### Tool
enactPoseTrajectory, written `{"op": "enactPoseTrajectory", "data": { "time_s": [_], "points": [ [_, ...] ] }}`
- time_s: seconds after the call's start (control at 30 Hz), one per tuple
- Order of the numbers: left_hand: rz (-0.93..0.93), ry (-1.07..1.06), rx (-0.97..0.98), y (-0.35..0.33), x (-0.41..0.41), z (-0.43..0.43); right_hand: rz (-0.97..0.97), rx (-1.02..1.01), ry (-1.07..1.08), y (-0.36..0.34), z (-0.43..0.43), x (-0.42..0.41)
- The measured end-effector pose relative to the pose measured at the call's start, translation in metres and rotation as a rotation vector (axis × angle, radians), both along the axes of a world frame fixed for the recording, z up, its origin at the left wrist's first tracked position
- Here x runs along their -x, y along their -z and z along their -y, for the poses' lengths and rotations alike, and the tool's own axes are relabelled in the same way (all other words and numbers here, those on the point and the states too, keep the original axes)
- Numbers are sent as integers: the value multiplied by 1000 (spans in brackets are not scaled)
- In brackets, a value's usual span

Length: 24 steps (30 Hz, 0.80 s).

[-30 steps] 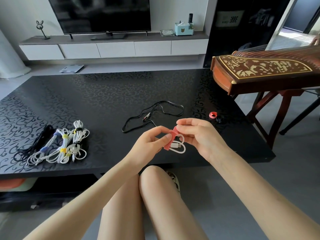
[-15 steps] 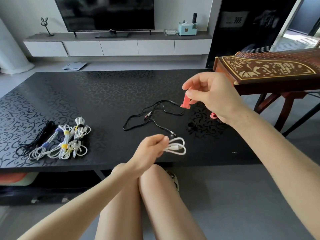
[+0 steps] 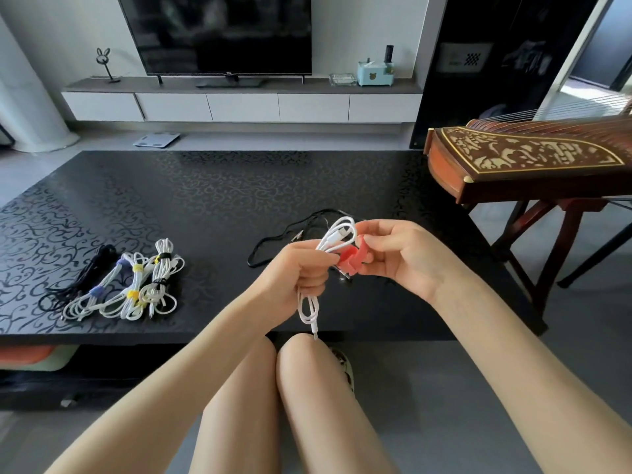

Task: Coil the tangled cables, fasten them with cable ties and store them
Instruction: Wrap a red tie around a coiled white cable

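My left hand point(image 3: 297, 272) grips a coiled white cable point(image 3: 337, 238) by its middle, above the near edge of the black table point(image 3: 191, 200). One loop stands up above the fist and another hangs below it, plug end down. My right hand point(image 3: 405, 256) pinches a red cable tie point(image 3: 352, 258) right against the coil. A loose black cable point(image 3: 273, 241) lies on the table behind my hands, partly hidden by them. Several tied white coils point(image 3: 136, 285) and a black bundle point(image 3: 80, 280) lie at the left.
A wooden zither point(image 3: 526, 162) on a stand rises at the table's right end. Beyond the table are a TV point(image 3: 219, 32) and a low white cabinet point(image 3: 239, 104). My knees are below the table's near edge.
My right hand came back down from above the table with the red tie and met the coil. My left hand now holds the white coil upright rather than flat.
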State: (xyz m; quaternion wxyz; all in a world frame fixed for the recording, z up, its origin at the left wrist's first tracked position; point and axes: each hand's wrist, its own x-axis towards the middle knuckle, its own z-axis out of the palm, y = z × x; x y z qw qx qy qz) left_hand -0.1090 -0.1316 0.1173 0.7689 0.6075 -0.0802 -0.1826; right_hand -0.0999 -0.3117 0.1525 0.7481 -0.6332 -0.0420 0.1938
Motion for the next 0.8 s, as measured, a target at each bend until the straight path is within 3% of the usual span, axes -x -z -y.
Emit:
{"op": "enactPoseTrajectory", "data": {
  "time_s": [0.2, 0.43, 0.57, 0.7, 0.8],
  "points": [
    [97, -39, -173, 2, 1, 9, 76, 115, 92, 1, -10, 3],
    [282, -480, -315, 10, 3, 22, 76, 62, 278, 20, -21, 22],
    [402, -505, -444, 14, 5, 27, 147, 89, 374, 30, -29, 25],
    [674, -467, -812, 13, 5, 16, 94, 139, 203, 29, -21, 20],
    [793, -399, -924, 11, 7, 10, 101, 169, 107, 28, -16, 20]
  ]
}}
